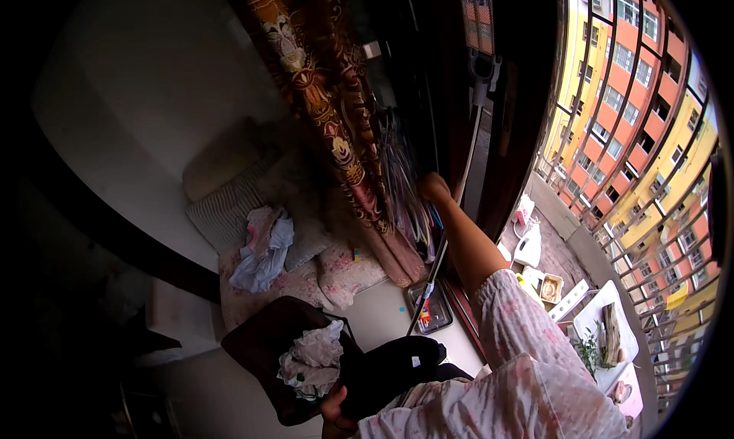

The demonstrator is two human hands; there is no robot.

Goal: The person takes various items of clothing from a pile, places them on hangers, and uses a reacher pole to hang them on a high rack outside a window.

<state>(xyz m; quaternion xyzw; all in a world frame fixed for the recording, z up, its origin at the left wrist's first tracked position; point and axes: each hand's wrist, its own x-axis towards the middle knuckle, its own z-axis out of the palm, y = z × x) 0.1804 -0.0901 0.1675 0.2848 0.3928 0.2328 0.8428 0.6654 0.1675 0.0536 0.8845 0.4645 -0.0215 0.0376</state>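
At the lower edge my left hand is closed on a black garment, which spreads rightward in front of me. Beside it, crumpled white clothes lie on a dark brown chair. My right arm stretches up and forward. My right hand is at the right side of a bunch of thin hangers hanging by the curtain. Its fingers look curled, but what they hold is hidden. A slim pole with a forked grey head passes behind my right forearm.
A patterned brown curtain hangs left of the hangers. Clothes lie on a floral-covered bed. A tray sits on the floor near the pole. Right of the door frame, a barred balcony holds a white jug and a white tray.
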